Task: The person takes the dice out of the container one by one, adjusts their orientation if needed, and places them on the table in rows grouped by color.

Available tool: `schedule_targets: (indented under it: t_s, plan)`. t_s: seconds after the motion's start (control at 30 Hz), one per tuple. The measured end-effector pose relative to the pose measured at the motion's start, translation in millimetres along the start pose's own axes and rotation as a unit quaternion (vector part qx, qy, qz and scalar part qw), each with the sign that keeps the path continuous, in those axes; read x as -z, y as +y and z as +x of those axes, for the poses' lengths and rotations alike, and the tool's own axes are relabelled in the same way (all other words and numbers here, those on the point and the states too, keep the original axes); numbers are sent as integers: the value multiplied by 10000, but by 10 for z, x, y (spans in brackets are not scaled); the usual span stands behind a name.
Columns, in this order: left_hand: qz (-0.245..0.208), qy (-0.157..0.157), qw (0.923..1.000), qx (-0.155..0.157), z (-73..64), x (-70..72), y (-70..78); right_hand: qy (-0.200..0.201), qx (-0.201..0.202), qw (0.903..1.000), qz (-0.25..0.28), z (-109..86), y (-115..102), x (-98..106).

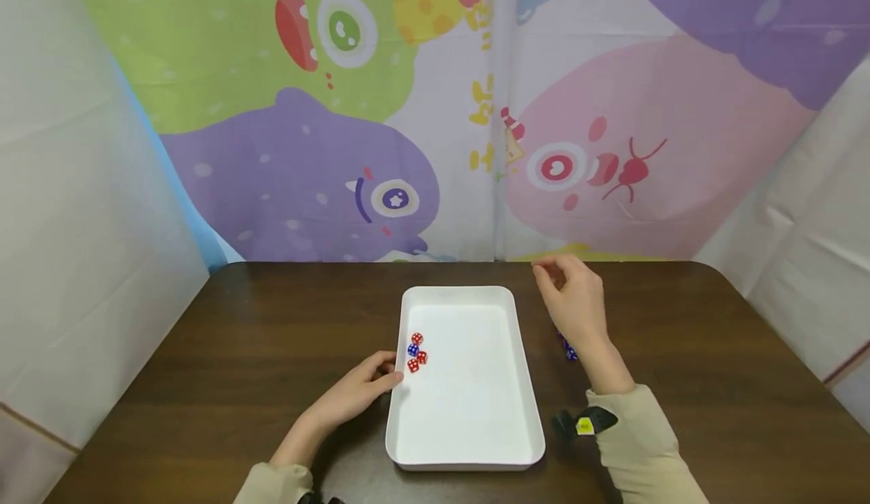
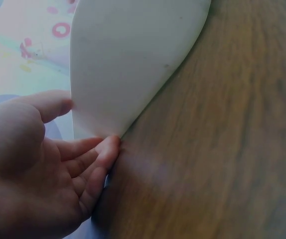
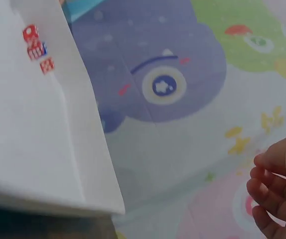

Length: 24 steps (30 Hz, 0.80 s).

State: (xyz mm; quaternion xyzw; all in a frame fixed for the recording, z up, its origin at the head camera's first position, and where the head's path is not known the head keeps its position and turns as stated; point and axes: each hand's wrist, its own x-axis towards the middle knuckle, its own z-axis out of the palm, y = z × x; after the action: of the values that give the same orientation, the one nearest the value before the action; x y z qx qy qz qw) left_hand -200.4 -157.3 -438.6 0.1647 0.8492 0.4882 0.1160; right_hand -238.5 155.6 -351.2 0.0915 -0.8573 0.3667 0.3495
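A white rectangular tray (image 1: 469,443) stands on the table, with red dice (image 1: 413,366) and a blue die (image 1: 412,350) grouped along its left side. My left hand (image 1: 367,387) holds the tray's left edge. In the left wrist view, its thumb touches the rim and its bent fingertips (image 2: 114,141) meet the low outer wall. Over the table right of the tray, my right hand (image 1: 574,300) is raised with fingers loosely bent. In the right wrist view nothing shows between those fingers (image 3: 262,189). Blue dice (image 1: 570,353) lie partly hidden beneath it.
The dark wooden table (image 1: 272,338) reaches back to a curtain (image 1: 469,224) printed with cartoon dinosaurs. White cloth (image 1: 88,187) hangs at both sides. A dark wrist strap (image 1: 598,419) sits on the right sleeve.
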Motion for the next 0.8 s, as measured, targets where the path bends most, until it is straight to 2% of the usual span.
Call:
schedule_targets:
  t_s: [0.33, 0.5, 0.6, 0.8]
  plan:
    - [-12, 13, 10000, 41, 7, -15, -20, -618, 313, 9973, 228, -62, -219, -315]
    - [-64, -76, 9999, -71, -7, -26, -13, -1189, 365, 9922, 10, -162, -315, -477]
    - [-98, -81, 9999, -67, -18, -27, -3, -1741, 494, 9832, -243, -232, -391, -551]
    - [-106, -33, 9999, -97, -19, -4, 21, -2802, 1189, 9506, -610, -279, -488, -684]
